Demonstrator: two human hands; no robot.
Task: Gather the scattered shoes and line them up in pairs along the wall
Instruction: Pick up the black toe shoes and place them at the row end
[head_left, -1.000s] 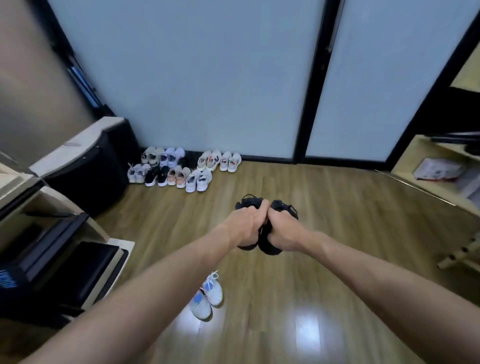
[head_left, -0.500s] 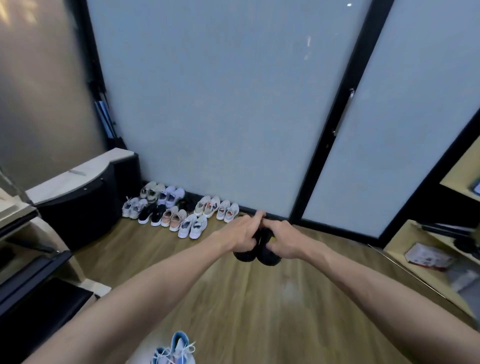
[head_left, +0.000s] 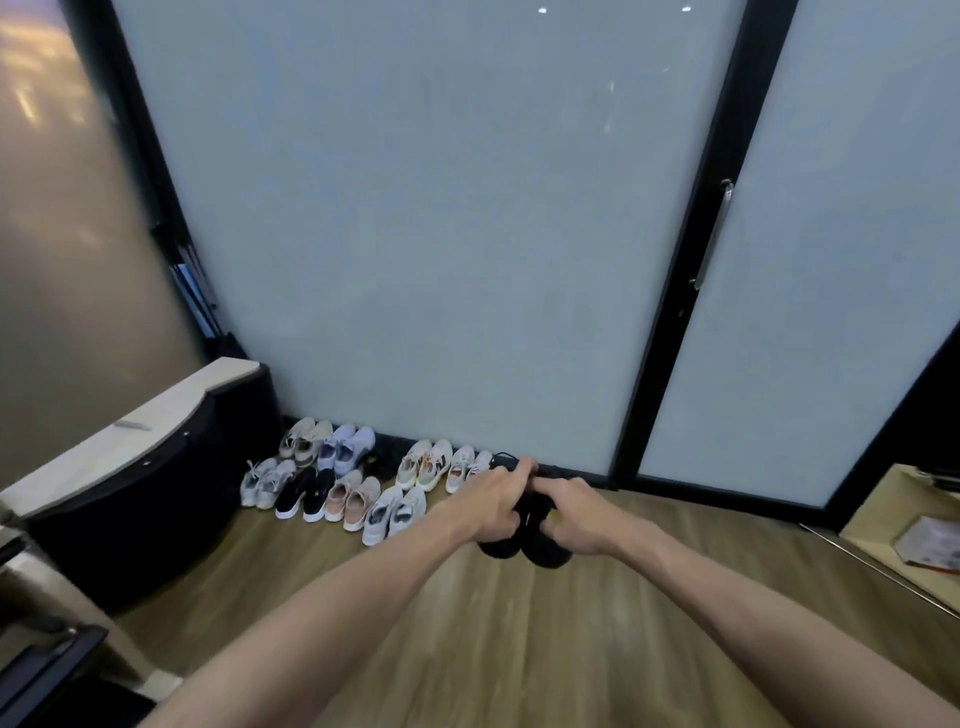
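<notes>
Above the floor (head_left: 467, 613), outstretched hands on black shoes (head_left: 524, 543).

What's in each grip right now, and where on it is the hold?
A pair of black shoes, one per hand. The left hand grips the left black shoe and the right hand the right black shoe, both by the upper.

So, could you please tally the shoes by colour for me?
Black shoes, held: 2
Black shoes, floor: 2
Pink shoes: 2
Beige shoes: 2
White or pale shoes: 10
Total: 18; a dark shape in the back row is unclear.
</notes>
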